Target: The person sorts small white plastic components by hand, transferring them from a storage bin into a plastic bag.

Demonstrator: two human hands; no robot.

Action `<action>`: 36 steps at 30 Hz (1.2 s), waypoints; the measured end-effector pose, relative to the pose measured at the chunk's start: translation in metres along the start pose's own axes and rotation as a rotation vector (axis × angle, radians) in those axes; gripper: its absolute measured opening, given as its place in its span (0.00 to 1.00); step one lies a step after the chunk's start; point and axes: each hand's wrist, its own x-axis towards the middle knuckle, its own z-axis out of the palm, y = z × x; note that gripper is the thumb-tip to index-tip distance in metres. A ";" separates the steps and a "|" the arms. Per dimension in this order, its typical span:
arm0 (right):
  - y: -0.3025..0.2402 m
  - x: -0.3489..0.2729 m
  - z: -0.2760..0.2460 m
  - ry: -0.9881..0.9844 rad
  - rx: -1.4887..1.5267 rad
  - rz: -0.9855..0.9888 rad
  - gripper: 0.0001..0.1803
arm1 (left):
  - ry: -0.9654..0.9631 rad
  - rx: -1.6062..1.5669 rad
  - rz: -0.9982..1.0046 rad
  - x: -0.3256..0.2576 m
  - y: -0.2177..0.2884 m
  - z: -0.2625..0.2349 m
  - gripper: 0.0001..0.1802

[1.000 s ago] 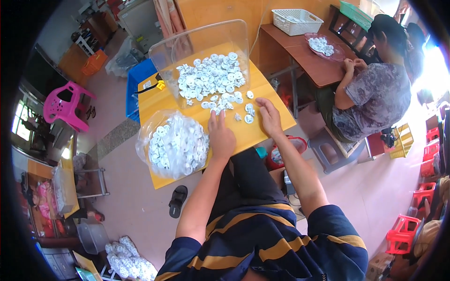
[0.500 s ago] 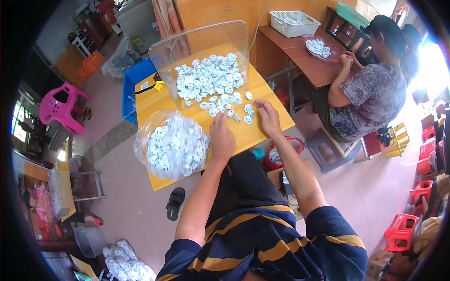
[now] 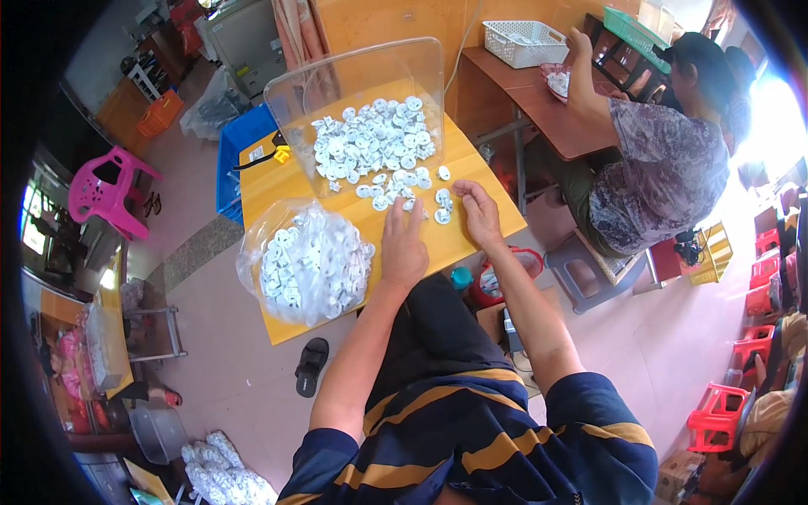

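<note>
My left hand (image 3: 405,246) lies at the near side of a loose group of small white round plastic parts (image 3: 394,188), its fingers stretched out and slightly apart. My right hand (image 3: 481,215) is open too, fingertips beside a short row of the same white parts (image 3: 443,205). No part shows in either palm. Behind the loose parts, a clear plastic bin (image 3: 292,126) lies with its open side toward me, heaped with many more. Left of my left hand stands a clear plastic bag (image 3: 316,263) full of similar pieces.
All this sits on a yellow wooden table (image 3: 459,151). A black and yellow tool (image 3: 280,155) and a blue crate (image 3: 229,168) are at its left. To the right, another person (image 3: 661,160) sits at a brown table (image 3: 497,76) with a white basket (image 3: 523,44).
The fingers of my left hand have spread a little, and the hand sits slightly lower. My right hand has barely moved. The other person has raised an arm toward the white basket.
</note>
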 end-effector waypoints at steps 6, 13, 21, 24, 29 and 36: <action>-0.002 0.000 0.000 -0.007 0.015 0.007 0.17 | 0.057 -0.134 -0.111 -0.001 -0.009 0.005 0.40; 0.001 0.000 -0.003 -0.038 -0.066 0.014 0.19 | 0.018 -0.090 -0.054 0.001 -0.004 0.002 0.37; -0.011 -0.001 0.002 -0.188 -0.443 -0.297 0.25 | -0.060 0.058 -0.033 0.001 -0.002 0.005 0.36; -0.012 -0.001 0.000 -0.223 -0.492 -0.311 0.28 | -0.064 0.035 -0.026 0.001 -0.001 0.005 0.36; -0.026 -0.003 0.004 -0.243 -0.445 -0.289 0.33 | -0.066 0.036 -0.012 -0.001 -0.004 0.004 0.35; -0.032 -0.004 0.005 -0.256 -0.522 -0.316 0.36 | -0.043 0.010 -0.008 -0.002 -0.006 0.006 0.34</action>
